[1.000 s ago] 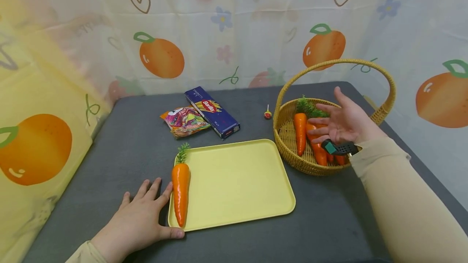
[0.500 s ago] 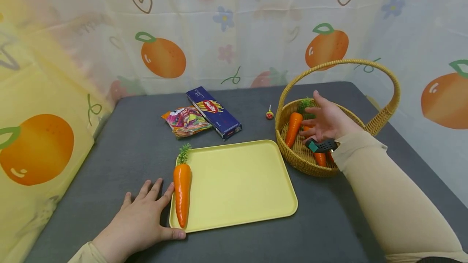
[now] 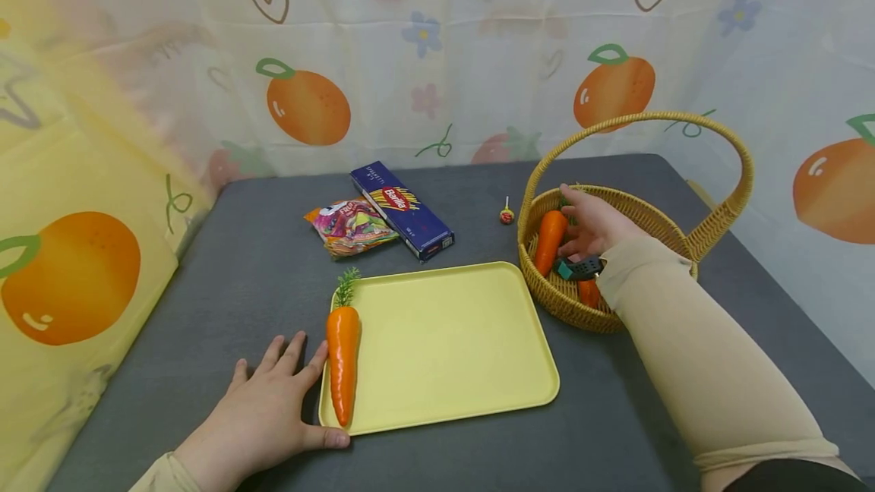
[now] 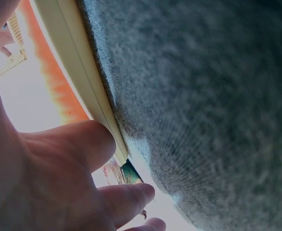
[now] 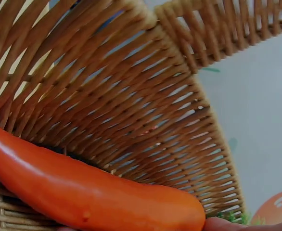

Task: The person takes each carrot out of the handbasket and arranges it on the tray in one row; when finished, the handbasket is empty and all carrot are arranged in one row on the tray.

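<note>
An early stage, I'd judge: one orange carrot (image 3: 343, 355) is on the yellow tray (image 3: 444, 355), lying along its left edge with the leafy top over the far rim. At least two others are in the wicker basket (image 3: 574, 317) — a leaning carrot (image 3: 550, 240) by the left wall and a half-hidden carrot (image 3: 589, 292) below the wrist (the arm may be covering more).

The right hand (image 3: 593, 222) is inside the basket, right beside the leaning one; its fingers are partly hidden, so I cannot tell whether they grip anything. The left hand (image 3: 263, 416) rests at the tray's near-left corner, fingers spread and straight, holding nothing. Behind the tray, the pasta box (image 3: 403, 211), snack bag (image 3: 350, 228) and lollipop (image 3: 506, 215) lie on the bench (image 3: 437, 462) — both hands are well apart from them.
</note>
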Available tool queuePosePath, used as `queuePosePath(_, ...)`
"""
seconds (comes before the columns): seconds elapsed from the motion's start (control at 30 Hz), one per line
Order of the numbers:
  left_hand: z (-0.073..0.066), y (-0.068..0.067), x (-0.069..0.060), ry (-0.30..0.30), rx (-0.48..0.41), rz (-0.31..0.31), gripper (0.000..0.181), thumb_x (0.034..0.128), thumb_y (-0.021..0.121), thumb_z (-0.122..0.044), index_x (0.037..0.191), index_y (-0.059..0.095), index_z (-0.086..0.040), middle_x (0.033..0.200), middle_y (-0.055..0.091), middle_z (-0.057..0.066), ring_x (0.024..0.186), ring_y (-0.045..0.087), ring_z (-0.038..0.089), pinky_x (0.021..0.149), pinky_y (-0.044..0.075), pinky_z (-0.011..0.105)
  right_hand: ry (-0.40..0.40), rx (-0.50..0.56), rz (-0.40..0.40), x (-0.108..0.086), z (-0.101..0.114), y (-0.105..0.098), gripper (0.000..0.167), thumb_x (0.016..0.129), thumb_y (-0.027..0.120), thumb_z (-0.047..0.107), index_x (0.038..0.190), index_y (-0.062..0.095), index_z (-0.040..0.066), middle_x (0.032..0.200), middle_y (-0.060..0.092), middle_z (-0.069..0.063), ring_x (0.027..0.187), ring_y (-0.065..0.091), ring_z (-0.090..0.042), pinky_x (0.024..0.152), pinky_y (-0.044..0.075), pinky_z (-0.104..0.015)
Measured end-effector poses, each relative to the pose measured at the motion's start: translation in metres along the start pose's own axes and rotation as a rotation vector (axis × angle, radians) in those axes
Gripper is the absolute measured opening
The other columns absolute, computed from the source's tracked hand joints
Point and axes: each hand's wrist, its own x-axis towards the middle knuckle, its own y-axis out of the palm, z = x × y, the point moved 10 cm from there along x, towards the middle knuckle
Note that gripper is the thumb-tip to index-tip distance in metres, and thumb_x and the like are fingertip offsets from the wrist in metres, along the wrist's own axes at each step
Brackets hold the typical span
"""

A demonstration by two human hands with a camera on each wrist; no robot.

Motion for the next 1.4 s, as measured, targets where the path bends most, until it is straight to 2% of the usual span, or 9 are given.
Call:
queuePosePath(0.13,-0.001,0.001,0.001,0.001,0.001,0.003,0.143,0.0629,0.070,-0.103,0.173,0.040,-0.017,0.176,0.028,0.035,0.160,0.022,0.066,0.111,0.018,0.096,0.003,-0.011,-0.043,0.005,-0.003,0.000,0.088,0.117,0.036,0.056,0.177,-0.013,0.014,0.183,0.001,-0.030,0.166,0.018,-0.058,0.135,0.023,-0.064)
queuePosePath(0.23,-0.001,0.002,0.001,-0.001,0.001,0.010,0.143,0.0630,0.070,-0.103,0.173,0.040,-0.017,0.177,0.027,0.034,0.161,0.021,0.066,0.111,0.017,0.096,-0.004,-0.084,-0.074,0.008,-0.005,-0.002,0.086,0.118,0.048,0.041,0.179,-0.007,0.014,0.183,0.005,-0.028,0.164,0.028,-0.056,0.132,0.030,-0.063)
queuePosePath(0.37,-0.001,0.003,0.001,-0.006,-0.003,0.020,0.142,0.0631,0.070,-0.102,0.173,0.040,-0.017,0.177,0.027,0.034,0.161,0.020,0.066,0.111,0.016,0.096,-0.028,-0.072,-0.104,0.011,-0.008,-0.004,0.090,0.116,0.056,0.022,0.179,-0.007,0.020,0.181,0.018,-0.025,0.156,0.045,-0.048,0.109,0.057,-0.050)
queuePosePath(0.47,-0.001,0.002,0.001,-0.009,-0.004,0.021,0.142,0.0629,0.071,-0.102,0.173,0.040,-0.017,0.177,0.027,0.034,0.161,0.020,0.066,0.111,0.016,0.096,-0.050,0.021,-0.113,0.013,-0.009,-0.004,0.093,0.113,0.060,0.011,0.178,-0.004,0.025,0.172,0.032,-0.021,0.140,0.057,-0.038,0.087,0.062,-0.037)
queuePosePath(0.53,-0.001,0.002,0.001,-0.009,-0.003,0.021,0.142,0.0628,0.071,-0.102,0.173,0.040,-0.017,0.177,0.027,0.034,0.161,0.020,0.066,0.111,0.016,0.096,-0.066,0.082,-0.108,0.014,-0.008,-0.002,0.093,0.112,0.061,0.006,0.178,-0.002,0.026,0.162,0.038,-0.017,0.130,0.061,-0.032,0.082,0.064,-0.035)
queuePosePath(0.7,-0.001,0.003,0.001,-0.010,-0.006,0.020,0.142,0.0630,0.071,-0.102,0.173,0.040,-0.017,0.177,0.027,0.034,0.161,0.021,0.066,0.111,0.016,0.096,-0.105,0.096,-0.080,0.010,-0.001,0.000,0.090,0.112,0.060,0.004,0.177,0.001,0.024,0.143,0.046,-0.008,0.114,0.066,-0.023,0.085,0.065,-0.035)
queuePosePath(0.93,0.001,0.005,0.000,-0.017,-0.017,0.025,0.142,0.0631,0.073,-0.101,0.173,0.040,-0.017,0.177,0.027,0.035,0.161,0.020,0.066,0.111,0.016,0.096,-0.161,0.131,-0.022,-0.007,0.010,0.001,0.087,0.113,0.059,0.006,0.174,0.000,0.024,0.143,0.046,-0.007,0.099,0.073,-0.015,0.086,0.065,-0.034)
queuePosePath(1.1,0.002,0.004,0.001,-0.021,-0.015,0.022,0.142,0.0630,0.073,-0.101,0.173,0.040,-0.017,0.177,0.027,0.035,0.160,0.020,0.066,0.111,0.016,0.096,-0.237,0.153,0.027,-0.028,0.019,0.007,0.073,0.114,0.059,0.008,0.165,0.010,0.027,0.140,0.048,-0.005,0.092,0.073,-0.014,0.084,0.064,-0.033)
queuePosePath(1.4,0.002,-0.001,-0.001,-0.020,-0.014,0.009,0.142,0.0631,0.073,-0.100,0.173,0.040,-0.017,0.176,0.027,0.035,0.160,0.021,0.066,0.111,0.016,0.096,-0.391,0.219,0.105,-0.072,0.021,0.034,0.062,0.112,0.058,0.001,0.157,0.025,0.027,0.133,0.058,-0.005,0.098,0.074,-0.019,0.086,0.066,-0.035)
